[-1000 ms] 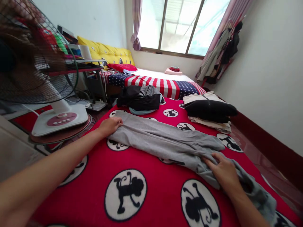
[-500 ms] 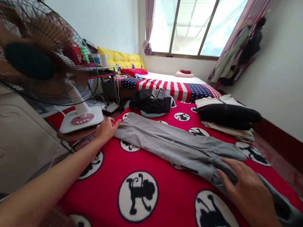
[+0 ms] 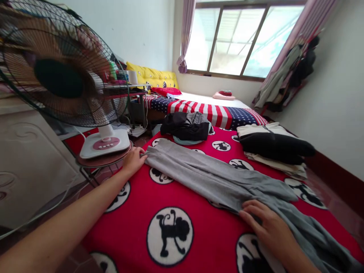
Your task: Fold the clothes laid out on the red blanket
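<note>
A long grey garment lies stretched across a red blanket printed with black monkey figures in white circles. At its far left end, my left hand pinches the corner between thumb and fingers, by the blanket's edge. My right hand has its fingers closed at the near edge of the cloth, about halfway along. Beyond that hand the garment spreads in loose folds toward the lower right. A short flap of it sticks out on the far side.
A running fan stands on a round stool left of my left arm. Dark clothes lie heaped beyond the garment. Folded clothes are stacked at right. Behind is a bed with a flag-patterned cover.
My right hand has moved left along the garment to its near edge, and its fingers have closed there. The cloth looks smoother at left. The whole view has shifted slightly.
</note>
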A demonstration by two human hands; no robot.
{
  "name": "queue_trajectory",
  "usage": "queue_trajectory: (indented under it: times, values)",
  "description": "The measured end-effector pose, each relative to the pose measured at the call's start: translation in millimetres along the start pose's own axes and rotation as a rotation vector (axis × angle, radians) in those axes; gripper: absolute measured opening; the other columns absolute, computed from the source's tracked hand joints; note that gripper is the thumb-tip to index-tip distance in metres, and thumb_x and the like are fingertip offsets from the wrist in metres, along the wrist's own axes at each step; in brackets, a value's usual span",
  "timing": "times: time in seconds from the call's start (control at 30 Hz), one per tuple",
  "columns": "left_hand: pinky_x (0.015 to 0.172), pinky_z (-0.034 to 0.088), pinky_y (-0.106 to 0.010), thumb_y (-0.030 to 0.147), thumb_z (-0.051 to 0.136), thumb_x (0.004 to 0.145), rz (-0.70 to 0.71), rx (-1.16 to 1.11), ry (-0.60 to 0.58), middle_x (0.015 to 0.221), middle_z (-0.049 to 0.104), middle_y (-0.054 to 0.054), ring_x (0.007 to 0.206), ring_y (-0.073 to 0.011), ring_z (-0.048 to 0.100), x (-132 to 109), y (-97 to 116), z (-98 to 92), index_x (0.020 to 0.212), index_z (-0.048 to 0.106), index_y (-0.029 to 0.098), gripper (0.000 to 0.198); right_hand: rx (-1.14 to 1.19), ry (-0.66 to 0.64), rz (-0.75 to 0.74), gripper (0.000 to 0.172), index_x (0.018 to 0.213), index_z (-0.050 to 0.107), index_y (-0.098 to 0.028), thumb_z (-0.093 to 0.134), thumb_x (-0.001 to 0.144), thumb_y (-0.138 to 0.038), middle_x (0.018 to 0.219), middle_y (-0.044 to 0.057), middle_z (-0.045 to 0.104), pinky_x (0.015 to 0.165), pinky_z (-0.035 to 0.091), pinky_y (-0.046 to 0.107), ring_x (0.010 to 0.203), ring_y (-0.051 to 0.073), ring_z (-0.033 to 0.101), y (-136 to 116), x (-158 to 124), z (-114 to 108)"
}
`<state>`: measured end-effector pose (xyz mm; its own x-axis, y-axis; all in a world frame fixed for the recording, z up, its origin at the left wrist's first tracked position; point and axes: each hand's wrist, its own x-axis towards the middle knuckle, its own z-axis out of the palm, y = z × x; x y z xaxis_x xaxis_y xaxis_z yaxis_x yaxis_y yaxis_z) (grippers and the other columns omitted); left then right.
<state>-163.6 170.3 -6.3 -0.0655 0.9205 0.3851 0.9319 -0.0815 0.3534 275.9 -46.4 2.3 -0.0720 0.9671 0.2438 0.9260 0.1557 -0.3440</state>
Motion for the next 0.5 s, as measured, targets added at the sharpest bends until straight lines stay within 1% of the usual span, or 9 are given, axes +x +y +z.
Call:
queue_trajectory:
  times: [0.07,0.1,0.13,0.2,0.3,0.33,0.37,0.43,0.5]
  values:
    - [0.091,0.042,-0.035,0.029,0.057,0.076,0.081,-0.014,0.072,0.113,0.059,-0.011,0.107,-0.0259,0.054,4.4,8.4,-0.2,0.104,0.059,0.017,0.030,0.017,0.035,0.023,0.033,0.078,0.068,-0.025,0.046,0.088,-0.048,0.094,0.005,0.067,0.076,0.049,0.031,0.085,0.021,0.063,-2.8,8.1,-6.0]
    - [0.094,0.041,-0.036,0.029,0.056,0.078,0.127,-0.036,0.100,0.117,0.057,-0.011,0.111,-0.0257,0.052,5.9,14.3,-0.5,0.110,0.057,0.018,0.034,0.017,0.074,0.030,0.033,0.079,0.067,-0.024,0.045,0.088,-0.047,0.093,0.006,0.067,0.077,0.048,0.032,0.086,0.022,0.063,-4.2,13.7,-7.3]
    - [0.096,0.040,-0.036,0.029,0.054,0.080,0.175,-0.062,0.106,0.119,0.057,-0.010,0.112,-0.0253,0.051,6.8,21.2,-0.5,0.113,0.057,0.019,0.035,0.013,0.113,0.035,0.032,0.080,0.067,-0.024,0.045,0.088,-0.045,0.092,0.006,0.067,0.077,0.048,0.032,0.086,0.022,0.063,-5.8,20.4,-7.4]
    - [0.096,0.039,-0.036,0.031,0.050,0.084,0.266,-0.104,0.048,0.117,0.060,-0.007,0.110,-0.0243,0.052,6.9,36.6,0.6,0.109,0.060,0.021,0.029,0.000,0.151,0.036,0.027,0.081,0.065,-0.023,0.045,0.088,-0.040,0.092,0.005,0.066,0.077,0.046,0.033,0.087,0.022,0.061,-9.8,36.4,-4.6]
    - [0.094,0.040,-0.034,0.029,0.046,0.087,0.351,-0.105,-0.043,0.111,0.065,-0.005,0.107,-0.0231,0.056,7.9,56.4,6.3,0.098,0.066,0.022,0.024,-0.024,0.122,0.015,0.020,0.081,0.064,-0.023,0.046,0.085,-0.031,0.093,0.004,0.065,0.080,0.044,0.033,0.090,0.021,0.060,-15.8,62.9,3.9]
    - [0.094,0.040,-0.034,0.028,0.046,0.087,0.344,-0.085,-0.050,0.111,0.065,-0.006,0.107,-0.0233,0.056,10.2,60.4,9.0,0.099,0.066,0.022,0.024,-0.039,0.114,0.011,0.018,0.082,0.064,-0.023,0.047,0.084,-0.029,0.094,0.004,0.065,0.081,0.044,0.033,0.091,0.021,0.059,-16.9,70.9,7.4]
    - [0.093,0.040,-0.034,0.027,0.047,0.086,0.302,-0.055,-0.057,0.113,0.064,-0.007,0.108,-0.0239,0.056,14.1,62.9,11.6,0.103,0.065,0.022,0.026,-0.057,0.112,0.009,0.017,0.082,0.065,-0.022,0.048,0.083,-0.026,0.095,0.004,0.064,0.081,0.044,0.034,0.092,0.021,0.059,-17.0,77.9,11.3]
    - [0.091,0.041,-0.036,0.030,0.051,0.083,0.161,0.015,-0.087,0.118,0.062,-0.009,0.111,-0.0268,0.056,26.4,63.4,16.3,0.114,0.062,0.022,0.033,-0.091,0.133,0.013,0.017,0.084,0.065,-0.022,0.050,0.079,-0.021,0.096,0.004,0.064,0.082,0.044,0.034,0.093,0.022,0.058,-14.2,87.9,20.9]
    - [0.088,0.043,-0.038,0.036,0.055,0.079,0.023,0.067,-0.128,0.119,0.062,-0.013,0.111,-0.0309,0.056,42.9,59.5,19.6,0.118,0.060,0.021,0.042,-0.100,0.186,0.018,0.019,0.087,0.066,-0.021,0.050,0.077,-0.018,0.097,0.005,0.063,0.083,0.044,0.034,0.095,0.022,0.058,-8.3,92.5,33.0]
